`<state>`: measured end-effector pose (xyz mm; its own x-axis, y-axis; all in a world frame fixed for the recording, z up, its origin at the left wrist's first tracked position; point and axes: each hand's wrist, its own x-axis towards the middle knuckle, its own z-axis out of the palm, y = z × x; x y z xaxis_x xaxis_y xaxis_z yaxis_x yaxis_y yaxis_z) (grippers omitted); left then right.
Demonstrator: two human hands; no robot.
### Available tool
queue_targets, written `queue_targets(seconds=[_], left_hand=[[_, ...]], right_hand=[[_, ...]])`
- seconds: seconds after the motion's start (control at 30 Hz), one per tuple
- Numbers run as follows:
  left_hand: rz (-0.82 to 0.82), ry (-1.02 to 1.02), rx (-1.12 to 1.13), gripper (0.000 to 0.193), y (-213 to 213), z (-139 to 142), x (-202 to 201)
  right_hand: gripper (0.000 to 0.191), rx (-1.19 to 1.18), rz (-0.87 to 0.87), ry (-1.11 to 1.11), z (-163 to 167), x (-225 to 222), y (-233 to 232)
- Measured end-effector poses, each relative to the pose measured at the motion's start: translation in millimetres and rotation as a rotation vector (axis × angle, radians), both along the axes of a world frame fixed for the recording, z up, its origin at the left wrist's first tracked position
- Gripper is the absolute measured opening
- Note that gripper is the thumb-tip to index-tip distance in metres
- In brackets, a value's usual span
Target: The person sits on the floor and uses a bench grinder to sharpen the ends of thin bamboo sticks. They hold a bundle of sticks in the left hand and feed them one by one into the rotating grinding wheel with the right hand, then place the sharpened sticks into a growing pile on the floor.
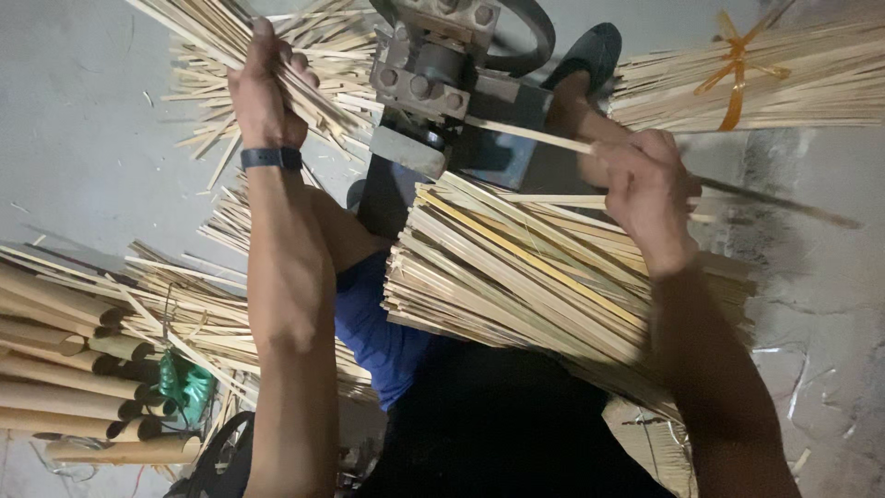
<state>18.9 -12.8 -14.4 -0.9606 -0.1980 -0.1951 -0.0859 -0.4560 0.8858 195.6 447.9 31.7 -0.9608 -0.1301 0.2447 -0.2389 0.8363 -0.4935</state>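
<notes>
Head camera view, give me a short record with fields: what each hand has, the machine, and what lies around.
left hand: gripping a bunch of thin bamboo strips, raised beside the machine
right hand: closed on a single strip whose far end meets the machine
machine: grey metal, bolted block
lap: stack of strips across the legs
right side: tied bundle with orange band
lower left: bamboo poles on the floor

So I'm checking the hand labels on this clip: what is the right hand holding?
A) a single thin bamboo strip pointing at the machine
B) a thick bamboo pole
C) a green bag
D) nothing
A: the right hand is closed around one thin bamboo strip whose far end reaches the metal machine, while the left hand grips a bunch of strips.
</notes>
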Motion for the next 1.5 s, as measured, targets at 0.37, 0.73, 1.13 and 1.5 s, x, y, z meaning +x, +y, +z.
queue_targets(seconds=[0.37, 0.73, 1.13, 1.5], left_hand=[[-0.238, 0.039, -0.011, 0.049, 32, 0, 18], [-0.16, 0.059, -0.008, 0.035, 23, -2, 13], [0.049, 0.041, 0.149, 0.033, 4, -5, 3], [-0.02, 0.038, 0.031, 0.033, 12, -6, 11]], right_hand=[[0.032, 0.002, 0.061, -0.02, 15, -8, -33], [0.011, 0.009, 0.111, -0.301, -1, 24, -19], [0.003, -0.156, 0.126, -0.054, 26, 18, 45], [0.01, 0.319, -0.05, -0.231, 35, 22, 61]])
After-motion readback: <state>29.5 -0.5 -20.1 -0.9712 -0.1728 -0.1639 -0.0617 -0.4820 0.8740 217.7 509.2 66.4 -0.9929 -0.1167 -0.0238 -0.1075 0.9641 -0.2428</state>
